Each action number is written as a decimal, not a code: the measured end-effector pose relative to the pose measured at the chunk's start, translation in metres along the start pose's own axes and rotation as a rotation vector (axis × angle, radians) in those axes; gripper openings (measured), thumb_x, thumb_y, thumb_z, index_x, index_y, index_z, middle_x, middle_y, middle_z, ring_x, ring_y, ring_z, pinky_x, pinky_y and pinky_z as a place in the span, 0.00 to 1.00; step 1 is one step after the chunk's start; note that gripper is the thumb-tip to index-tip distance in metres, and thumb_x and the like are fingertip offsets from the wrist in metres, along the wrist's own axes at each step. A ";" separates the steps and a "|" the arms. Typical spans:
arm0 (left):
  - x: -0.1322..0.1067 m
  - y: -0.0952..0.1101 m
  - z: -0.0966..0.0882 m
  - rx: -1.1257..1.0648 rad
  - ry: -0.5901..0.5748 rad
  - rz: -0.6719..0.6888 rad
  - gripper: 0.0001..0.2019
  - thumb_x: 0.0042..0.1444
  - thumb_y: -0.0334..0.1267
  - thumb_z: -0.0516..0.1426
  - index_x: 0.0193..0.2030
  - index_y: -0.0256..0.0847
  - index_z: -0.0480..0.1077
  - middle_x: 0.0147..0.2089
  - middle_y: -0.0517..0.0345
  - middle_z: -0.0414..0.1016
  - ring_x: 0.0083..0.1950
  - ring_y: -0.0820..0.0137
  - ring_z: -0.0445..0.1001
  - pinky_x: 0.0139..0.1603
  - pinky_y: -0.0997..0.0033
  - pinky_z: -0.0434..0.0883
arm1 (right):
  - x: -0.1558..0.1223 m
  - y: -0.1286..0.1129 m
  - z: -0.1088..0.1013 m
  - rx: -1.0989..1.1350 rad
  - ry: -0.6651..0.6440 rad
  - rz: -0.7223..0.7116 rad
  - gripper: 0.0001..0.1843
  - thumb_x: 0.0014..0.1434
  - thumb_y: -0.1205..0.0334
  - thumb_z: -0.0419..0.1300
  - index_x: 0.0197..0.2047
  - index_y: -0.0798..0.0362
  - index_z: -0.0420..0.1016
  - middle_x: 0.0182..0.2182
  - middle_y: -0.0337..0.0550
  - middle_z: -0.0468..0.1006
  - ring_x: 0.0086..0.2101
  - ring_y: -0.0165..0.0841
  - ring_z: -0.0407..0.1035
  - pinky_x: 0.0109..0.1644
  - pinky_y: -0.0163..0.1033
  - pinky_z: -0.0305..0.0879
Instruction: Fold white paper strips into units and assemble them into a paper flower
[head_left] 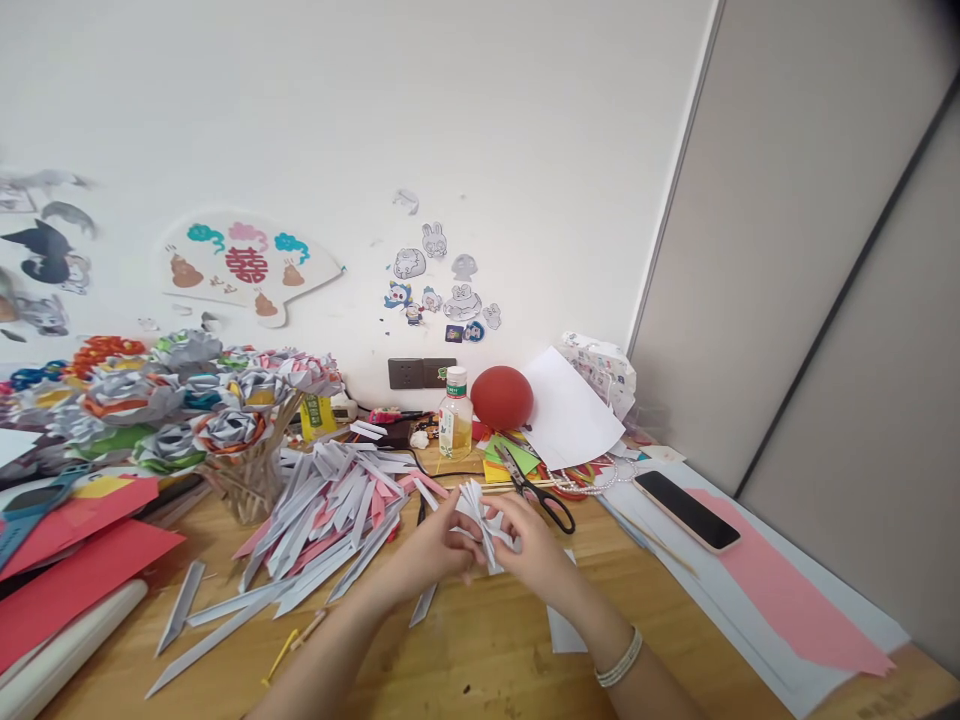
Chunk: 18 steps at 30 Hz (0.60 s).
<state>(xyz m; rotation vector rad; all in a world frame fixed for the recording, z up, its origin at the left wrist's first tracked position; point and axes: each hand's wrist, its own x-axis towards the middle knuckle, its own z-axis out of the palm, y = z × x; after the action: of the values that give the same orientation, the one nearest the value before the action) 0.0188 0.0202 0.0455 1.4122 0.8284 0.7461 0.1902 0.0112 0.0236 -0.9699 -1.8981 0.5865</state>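
White pleated paper point(473, 502) lay between the left hand point(444, 540) and right hand point(526, 535), about equally near both, its long axis nearly upright; both hands pinched it, though overlapping fingers perhaps hid the exact contacts.

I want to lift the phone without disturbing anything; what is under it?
Pink paper and white paper show around the phone and seem to run beneath it. Whatever lies directly under its body is covered.

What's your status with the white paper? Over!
Left grip and right grip: both on the paper. Paper: white, folded, above the table. In the way: nothing between grips but paper; scissors just beyond.
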 end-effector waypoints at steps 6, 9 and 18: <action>0.005 -0.007 0.005 0.177 0.113 0.038 0.38 0.44 0.35 0.59 0.60 0.40 0.44 0.29 0.66 0.65 0.30 0.74 0.68 0.32 0.73 0.66 | -0.001 0.004 0.009 -0.092 -0.049 -0.043 0.29 0.48 0.77 0.48 0.54 0.48 0.59 0.43 0.43 0.64 0.34 0.29 0.64 0.40 0.36 0.65; 0.008 -0.010 0.005 0.201 0.107 0.012 0.39 0.46 0.39 0.57 0.62 0.35 0.41 0.23 0.70 0.62 0.24 0.73 0.68 0.27 0.72 0.67 | -0.002 0.002 0.011 -0.184 -0.071 -0.034 0.32 0.48 0.77 0.48 0.56 0.49 0.56 0.45 0.45 0.63 0.39 0.32 0.64 0.43 0.38 0.65; 0.003 -0.009 -0.004 0.393 -0.034 -0.022 0.35 0.44 0.33 0.56 0.60 0.41 0.48 0.24 0.69 0.66 0.22 0.74 0.70 0.23 0.77 0.64 | -0.003 -0.001 0.007 -0.564 -0.050 -0.087 0.36 0.42 0.69 0.54 0.58 0.55 0.56 0.57 0.50 0.56 0.54 0.43 0.52 0.56 0.47 0.51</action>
<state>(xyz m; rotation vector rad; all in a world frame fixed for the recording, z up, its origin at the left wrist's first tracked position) 0.0166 0.0251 0.0362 1.7550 0.9990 0.5581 0.1846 0.0083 0.0189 -1.2190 -2.1889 0.0111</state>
